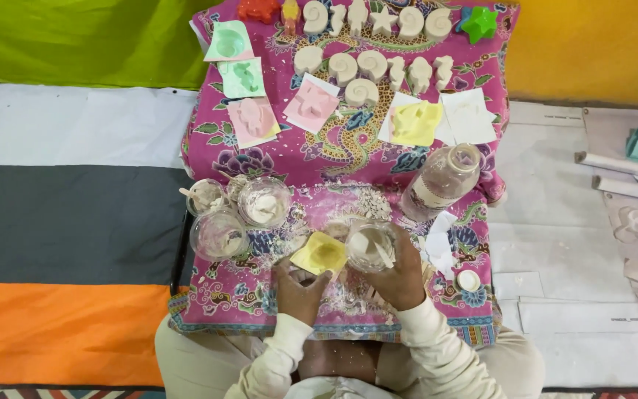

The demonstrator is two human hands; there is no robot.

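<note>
White plaster casts [363,66] set out at far end of worktop [260,295]. Your left hand [298,290] fingers pinch yellow mould [320,254]; right hand [400,277] fingers wrap tilted cup [369,245]. Mould looks partly filled; pouring unfinished.

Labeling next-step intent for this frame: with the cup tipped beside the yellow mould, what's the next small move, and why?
Probably tilt the clear cup a little further over the yellow mould. The right hand holds the cup leaning toward the mould, with white mix and a stick inside, while the left hand steadies the mould's near edge. The mould's hollow looks unfilled, though that is hard to tell.
</note>
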